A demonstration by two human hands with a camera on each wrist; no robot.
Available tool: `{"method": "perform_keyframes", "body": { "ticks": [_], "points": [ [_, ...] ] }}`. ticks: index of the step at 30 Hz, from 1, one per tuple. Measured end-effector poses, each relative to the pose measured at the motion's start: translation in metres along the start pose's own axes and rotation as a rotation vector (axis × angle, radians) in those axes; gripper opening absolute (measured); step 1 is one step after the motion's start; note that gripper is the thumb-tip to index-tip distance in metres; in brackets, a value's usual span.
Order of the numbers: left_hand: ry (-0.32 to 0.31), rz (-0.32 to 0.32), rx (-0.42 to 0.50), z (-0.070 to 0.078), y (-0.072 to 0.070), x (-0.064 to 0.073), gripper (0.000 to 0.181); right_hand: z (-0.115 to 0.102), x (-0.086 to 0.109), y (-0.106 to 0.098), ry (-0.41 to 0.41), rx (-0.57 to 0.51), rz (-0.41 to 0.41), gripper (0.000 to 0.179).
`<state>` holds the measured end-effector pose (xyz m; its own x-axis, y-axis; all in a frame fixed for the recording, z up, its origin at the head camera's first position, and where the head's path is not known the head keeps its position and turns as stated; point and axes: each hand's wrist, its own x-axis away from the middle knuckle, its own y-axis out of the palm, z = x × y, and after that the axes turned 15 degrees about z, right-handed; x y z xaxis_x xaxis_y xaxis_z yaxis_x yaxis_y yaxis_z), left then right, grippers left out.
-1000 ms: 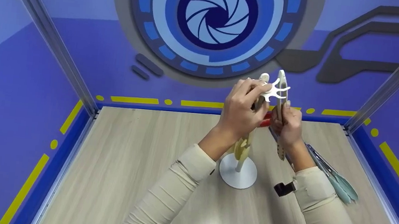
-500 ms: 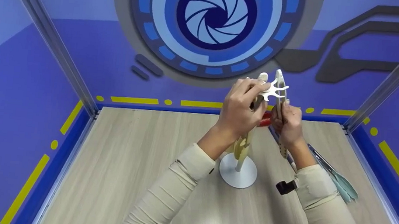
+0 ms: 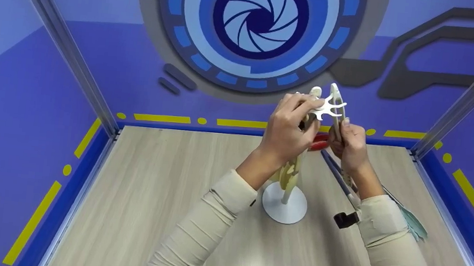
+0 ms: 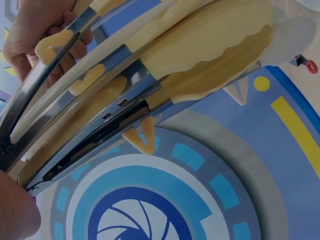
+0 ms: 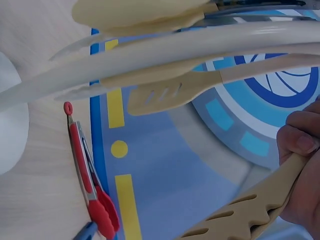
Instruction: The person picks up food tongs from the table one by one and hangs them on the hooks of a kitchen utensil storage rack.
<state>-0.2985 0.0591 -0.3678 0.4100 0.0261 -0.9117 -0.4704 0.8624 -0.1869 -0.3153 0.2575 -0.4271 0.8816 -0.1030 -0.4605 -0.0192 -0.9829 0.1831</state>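
Observation:
A utensil stand has a round white base (image 3: 283, 213) and white branching hooks (image 3: 327, 109) on top. My left hand (image 3: 287, 127) grips the stand's top. Right beside the hooks, my right hand (image 3: 352, 147) holds beige tongs (image 3: 336, 92), whose two arms join at the upper end; their slotted, toothed head (image 5: 240, 212) points down. The hook tips overlap the tongs in the head view. Metal tongs with beige scalloped ends (image 4: 200, 45) hang on the stand, as does a slotted turner (image 5: 165, 95). My left hand hides much of the stand's top.
Red tongs (image 3: 319, 142) lie on the wooden table (image 3: 160, 195) behind the stand. A dark blue-grey handle (image 3: 335, 170) and a teal-ended utensil (image 3: 416, 224) lie on the right. Blue panels and metal posts (image 3: 465, 95) enclose the table.
My right hand has shifted slightly right, and the lower end of the beige tongs has swung right with it. My left hand stays on the stand's top.

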Motion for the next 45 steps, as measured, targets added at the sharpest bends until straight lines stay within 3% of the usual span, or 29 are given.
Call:
{"method": "perform_keyframes", "body": {
  "ticks": [8, 21, 30, 37, 45],
  "points": [
    [-0.002, -0.015, 0.020, 0.000, -0.001, -0.002, 0.031, -0.005, -0.005, -0.010, 0.003, 0.056, -0.079, 0.064],
    [-0.006, -0.001, 0.049, -0.003, -0.001, -0.002, 0.029, -0.010, -0.010, -0.015, 0.048, -0.009, -0.220, 0.060],
    [-0.010, -0.015, 0.039, -0.002, 0.000, -0.002, 0.029, -0.014, -0.011, -0.020, 0.073, 0.111, -0.209, 0.067],
    [-0.007, -0.030, 0.009, -0.001, 0.001, -0.001, 0.029, -0.018, -0.011, -0.023, 0.075, 0.103, -0.215, 0.067],
    [0.008, -0.024, -0.003, -0.001, 0.000, -0.003, 0.028, -0.023, -0.013, -0.022, 0.081, 0.157, -0.163, 0.066]
  ]
}}
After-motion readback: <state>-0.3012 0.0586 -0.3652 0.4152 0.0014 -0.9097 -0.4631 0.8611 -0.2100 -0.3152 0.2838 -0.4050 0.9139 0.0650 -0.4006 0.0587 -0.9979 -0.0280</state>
